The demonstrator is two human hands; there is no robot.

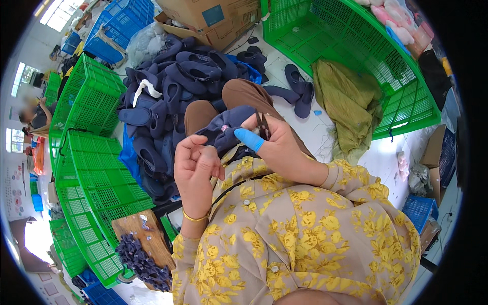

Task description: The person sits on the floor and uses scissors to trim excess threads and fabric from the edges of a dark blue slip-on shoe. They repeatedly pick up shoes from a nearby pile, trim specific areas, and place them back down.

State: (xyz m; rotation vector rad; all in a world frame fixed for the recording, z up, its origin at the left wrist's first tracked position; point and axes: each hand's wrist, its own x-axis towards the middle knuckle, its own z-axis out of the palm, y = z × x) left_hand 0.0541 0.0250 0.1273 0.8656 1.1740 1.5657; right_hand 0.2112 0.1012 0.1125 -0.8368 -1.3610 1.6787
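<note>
The held shoe (223,122) looked matt cloth, the snips (263,127) metal, the crate (104,190) smooth plastic; clothlike scraps (140,256) lined the scuffed wooden board's (136,226) lower edge.

Bright indoor light, with windows (21,79) at far left washed out to white and a patch of glare (39,241) at near left. The pale floor (378,157) at right shines; deep shadow fills gaps among dark shoes (198,71). Fisheye distortion curves the green crates (109,185), and the rim fades to black. A person (39,119) at far left is blurred.
</note>
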